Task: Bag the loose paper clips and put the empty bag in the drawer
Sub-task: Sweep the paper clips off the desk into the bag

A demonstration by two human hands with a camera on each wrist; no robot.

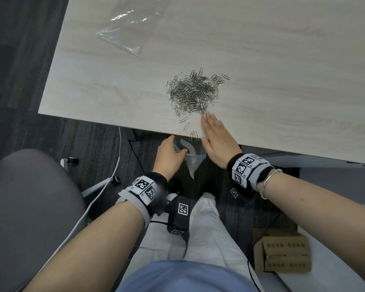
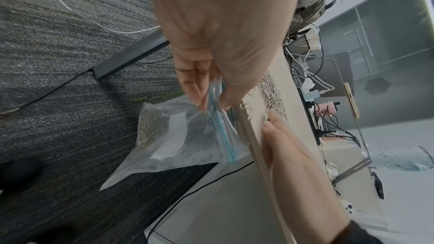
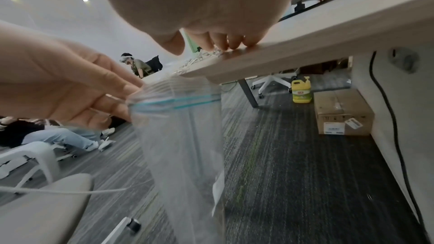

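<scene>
The left hand (image 1: 168,157) pinches the zip bag (image 2: 187,134) below the worktop (image 1: 261,60) edge; the right hand (image 1: 217,140) lies flat beside the paper clips (image 1: 194,91); no writing is legible.

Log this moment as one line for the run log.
left hand: holds zip bag open below desk edge | right hand: flat on desk, beside clip pile | spare bag: on desk
</scene>
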